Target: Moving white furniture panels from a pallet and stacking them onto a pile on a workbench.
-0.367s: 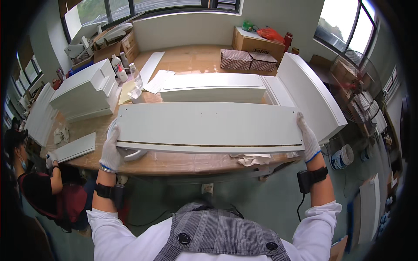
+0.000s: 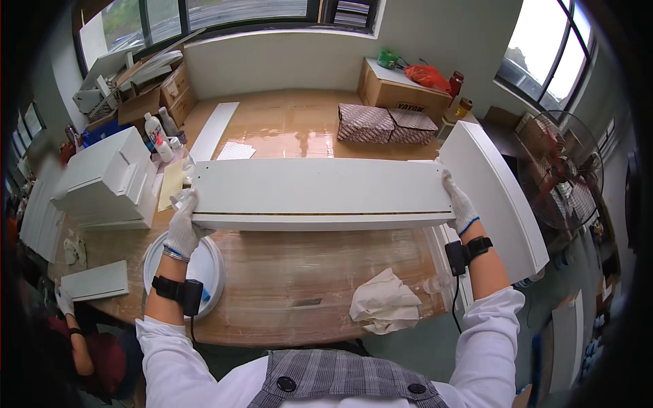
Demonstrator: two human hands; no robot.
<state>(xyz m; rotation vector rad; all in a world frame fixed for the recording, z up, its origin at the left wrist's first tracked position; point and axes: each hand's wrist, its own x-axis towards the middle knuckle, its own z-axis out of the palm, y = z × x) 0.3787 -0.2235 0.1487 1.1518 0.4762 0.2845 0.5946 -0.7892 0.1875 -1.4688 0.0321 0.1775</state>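
Note:
Both my hands, in white knitted gloves, hold a long white board level above the table, one at each end. My left hand is closed round the left end, its thumb at the edge. At the other end my right hand grips the short edge. A dark groove runs along the board's near edge, and a few small holes dot its face. The white boards that lay behind it are now mostly hidden by it. Below my left hand sits a round white bucket or lid, partly covered by my wrist.
A crumpled cream cloth lies near the table's front edge. Tall white panels stand at the right, stacked white panels at the left beside bottles. Patterned boxes sit at the back. A co-worker's gloved hand touches a small board.
My hands have carried the board forward, away from me, over the table. More of the near tabletop, the round white object and the cloth now show. My view has shifted closer to the table.

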